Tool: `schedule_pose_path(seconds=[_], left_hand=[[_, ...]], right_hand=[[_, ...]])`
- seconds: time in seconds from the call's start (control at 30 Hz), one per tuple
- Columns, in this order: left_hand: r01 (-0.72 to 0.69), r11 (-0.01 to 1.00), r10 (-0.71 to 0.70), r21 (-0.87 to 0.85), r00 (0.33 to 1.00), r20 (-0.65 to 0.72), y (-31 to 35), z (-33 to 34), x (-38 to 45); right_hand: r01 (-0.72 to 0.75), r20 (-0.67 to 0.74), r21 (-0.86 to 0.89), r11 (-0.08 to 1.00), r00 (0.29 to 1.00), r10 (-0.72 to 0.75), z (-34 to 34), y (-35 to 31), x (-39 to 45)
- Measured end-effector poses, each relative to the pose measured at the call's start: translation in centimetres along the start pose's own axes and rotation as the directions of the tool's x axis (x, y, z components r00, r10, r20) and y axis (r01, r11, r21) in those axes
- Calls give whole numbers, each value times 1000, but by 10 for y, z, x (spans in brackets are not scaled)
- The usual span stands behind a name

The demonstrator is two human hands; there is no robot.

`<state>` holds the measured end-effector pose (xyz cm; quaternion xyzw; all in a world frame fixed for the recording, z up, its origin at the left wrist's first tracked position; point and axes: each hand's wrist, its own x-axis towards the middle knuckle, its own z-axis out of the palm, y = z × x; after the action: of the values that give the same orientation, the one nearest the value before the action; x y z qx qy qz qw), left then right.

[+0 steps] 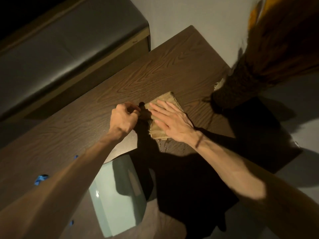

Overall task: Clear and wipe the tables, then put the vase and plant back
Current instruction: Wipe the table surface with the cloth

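Two hands mid-table, right hand flat on folded cloth, left hand pinching its edge, woven pot at table edge

Left hand fisted, right hand flat, fingers spread

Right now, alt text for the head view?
Right hand presses flat on a folded tan cloth on a dark wood table; left hand pinches the cloth's edge. A dark woven vase stands at the table's right.

Wood-grain table, woven cloth.
Matt brown grained table; rough tan cloth; glossy dark bench cushion far left.
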<state>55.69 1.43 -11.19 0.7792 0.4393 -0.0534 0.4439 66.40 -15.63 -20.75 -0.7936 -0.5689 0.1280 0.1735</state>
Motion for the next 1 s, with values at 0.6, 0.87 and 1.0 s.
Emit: schedule_pose_path(seconds=[0.6, 0.87, 1.0], left_hand=[[-37, 998, 25, 54, 979, 202, -3, 6, -18], [-102, 987, 84, 127, 987, 139, -11, -18, -31], [-34, 991, 17, 130, 992, 128, -8, -19, -48]], right_hand=[[27, 82, -37, 999, 996, -24, -4, -17, -29], [-131, -68, 69, 989, 988, 136, -4, 3, 49], [32, 20, 39, 999, 999, -33, 11, -43, -24]])
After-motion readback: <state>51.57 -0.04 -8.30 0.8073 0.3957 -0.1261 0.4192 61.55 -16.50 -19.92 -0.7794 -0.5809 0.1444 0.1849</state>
